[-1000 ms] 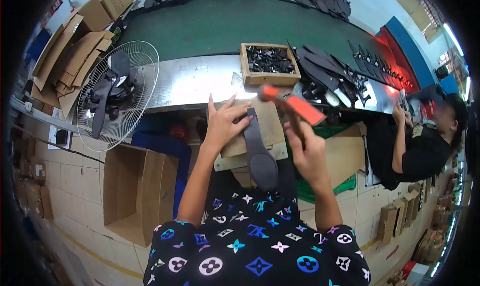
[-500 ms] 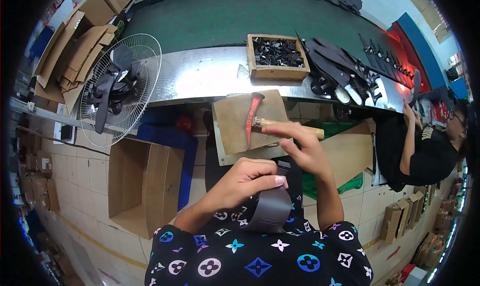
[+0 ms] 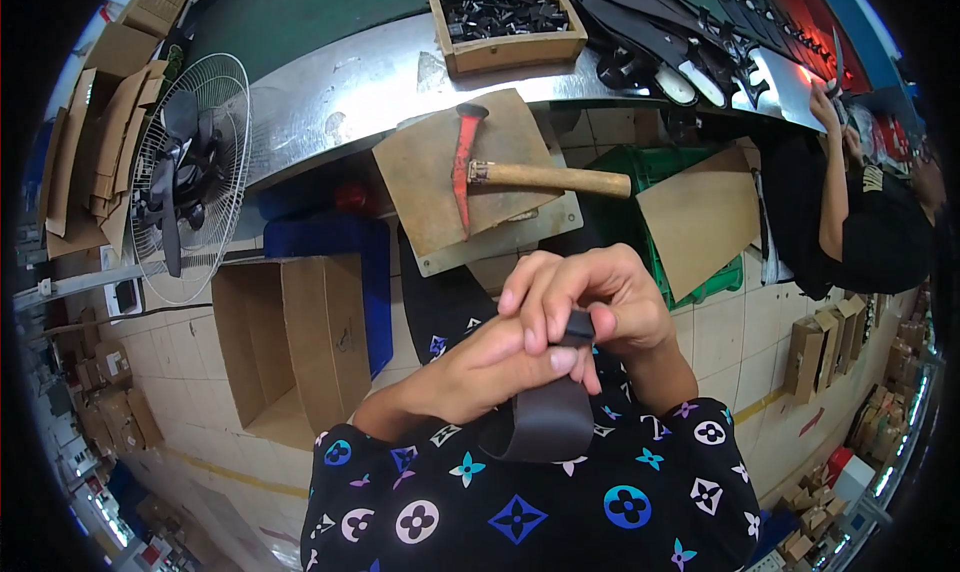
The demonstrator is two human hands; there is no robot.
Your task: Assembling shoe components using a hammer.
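My left hand [image 3: 465, 374] is closed on a dark, smooth strap [image 3: 555, 422], which bends down in a loop in front of my shirt. Fingers and thumb of my right hand [image 3: 615, 297] pinch a small black end piece [image 3: 578, 329] at the strap's top. Both hands touch there, and part of the strap is hidden behind my fingers. Beyond them, a hammer [image 3: 550, 178] with a red head and wooden handle lies on a brown board [image 3: 420, 162].
A wooden box [image 3: 515, 54] of small black pieces stands on the metal-edged bench [image 3: 350, 92], with dark straps [image 3: 640, 32] at its right. A fan cage [image 3: 243, 122] holds more dark parts. At the left is an open carton [image 3: 330, 362]. A co-worker [image 3: 870, 222] sits at right.
My right hand has come from beside the hammer handle down to the strap's end and closed on its black piece. My left hand still holds the strap. The view has tilted downward.
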